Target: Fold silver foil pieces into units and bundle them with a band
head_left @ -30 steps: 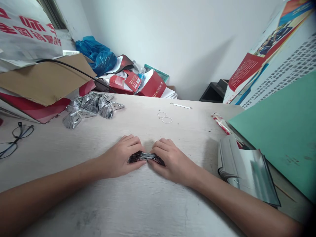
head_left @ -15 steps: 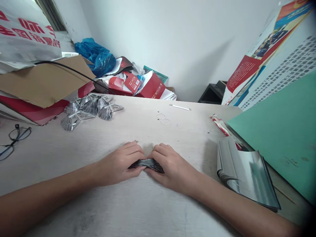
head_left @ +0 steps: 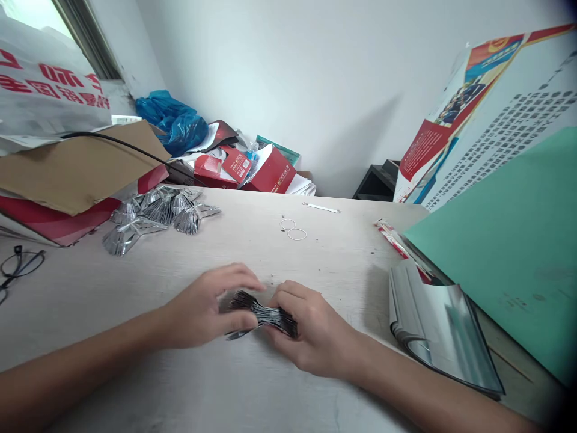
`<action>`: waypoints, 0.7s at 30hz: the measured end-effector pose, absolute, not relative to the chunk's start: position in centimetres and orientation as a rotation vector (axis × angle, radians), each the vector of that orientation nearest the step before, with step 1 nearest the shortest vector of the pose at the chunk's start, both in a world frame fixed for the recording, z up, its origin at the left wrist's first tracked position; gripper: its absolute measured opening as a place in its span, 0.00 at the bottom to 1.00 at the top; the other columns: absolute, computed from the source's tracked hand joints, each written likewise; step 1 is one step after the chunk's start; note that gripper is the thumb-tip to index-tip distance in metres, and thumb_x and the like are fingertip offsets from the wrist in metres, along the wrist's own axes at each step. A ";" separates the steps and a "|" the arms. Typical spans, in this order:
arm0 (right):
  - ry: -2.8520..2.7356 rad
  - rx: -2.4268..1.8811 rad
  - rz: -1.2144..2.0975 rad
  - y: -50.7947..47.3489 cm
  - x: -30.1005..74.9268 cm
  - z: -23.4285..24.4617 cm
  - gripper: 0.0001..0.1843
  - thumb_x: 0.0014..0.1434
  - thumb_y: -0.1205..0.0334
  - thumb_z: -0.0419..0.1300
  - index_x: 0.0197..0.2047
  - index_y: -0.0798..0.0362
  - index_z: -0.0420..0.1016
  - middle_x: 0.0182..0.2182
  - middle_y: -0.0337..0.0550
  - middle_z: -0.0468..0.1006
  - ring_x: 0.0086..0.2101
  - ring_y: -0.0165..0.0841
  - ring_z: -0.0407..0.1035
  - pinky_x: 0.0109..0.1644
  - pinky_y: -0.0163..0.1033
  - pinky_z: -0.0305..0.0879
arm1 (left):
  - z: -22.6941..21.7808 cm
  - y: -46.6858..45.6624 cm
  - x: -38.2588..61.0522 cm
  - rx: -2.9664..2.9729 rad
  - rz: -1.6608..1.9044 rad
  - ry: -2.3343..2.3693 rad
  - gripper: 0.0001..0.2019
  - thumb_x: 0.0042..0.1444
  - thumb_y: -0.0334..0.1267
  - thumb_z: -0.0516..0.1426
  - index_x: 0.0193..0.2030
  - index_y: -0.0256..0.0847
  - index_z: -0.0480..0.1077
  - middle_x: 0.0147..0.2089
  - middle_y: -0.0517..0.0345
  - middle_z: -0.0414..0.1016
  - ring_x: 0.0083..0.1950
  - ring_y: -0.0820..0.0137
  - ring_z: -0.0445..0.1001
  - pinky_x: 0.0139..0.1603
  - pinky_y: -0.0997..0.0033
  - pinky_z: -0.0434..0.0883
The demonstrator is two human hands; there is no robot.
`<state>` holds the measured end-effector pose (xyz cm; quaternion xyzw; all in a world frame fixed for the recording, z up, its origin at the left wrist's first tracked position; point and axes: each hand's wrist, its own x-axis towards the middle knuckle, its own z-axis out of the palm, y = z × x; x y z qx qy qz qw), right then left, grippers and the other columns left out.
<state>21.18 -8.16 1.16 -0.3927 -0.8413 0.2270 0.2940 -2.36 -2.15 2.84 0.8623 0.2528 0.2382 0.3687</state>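
A bundle of folded silver foil strips (head_left: 261,313) lies on the pale wooden table (head_left: 252,385), pinched at its middle so both ends fan out. My right hand (head_left: 311,337) is closed on its right half. My left hand (head_left: 207,307) holds the left end between thumb and fingers, the fingers lifted and arched above the foil. A heap of finished silver foil fans (head_left: 153,213) lies at the far left of the table.
Two white rubber rings (head_left: 293,230) and a thin white stick (head_left: 321,208) lie beyond my hands. A stack of silver sheets (head_left: 442,325) sits at right beside a green board (head_left: 509,240). Glasses (head_left: 18,267), cardboard (head_left: 76,168) and red boxes (head_left: 252,168) crowd the left and back.
My hands pressed the foil bundle flat on the table before. Now the left fingers have lifted and the bundle's left end has fanned open. The camera has tipped slightly upward.
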 end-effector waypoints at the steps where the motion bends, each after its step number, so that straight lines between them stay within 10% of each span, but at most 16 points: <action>1: -2.207 -1.051 0.641 -8.2 21.1 1.1 0.08 0.61 0.60 0.61 0.35 0.57 0.70 0.31 0.40 0.71 0.31 0.24 0.61 0.35 0.30 0.55 | 3.3 -1.6 -2.1 2.158 0.672 0.716 0.13 0.65 0.44 0.59 0.54 0.43 0.74 0.50 0.54 0.76 0.51 0.66 0.75 0.53 0.66 0.72; 21: -1.876 -0.988 0.979 -8.4 20.8 0.9 0.09 0.56 0.60 0.64 0.32 0.56 0.70 0.27 0.36 0.69 0.29 0.21 0.60 0.34 0.28 0.55 | 2.7 8.1 11.7 1.979 0.566 1.148 0.11 0.47 0.26 0.65 0.19 0.38 0.71 0.27 0.53 0.75 0.38 0.62 0.72 0.45 0.65 0.66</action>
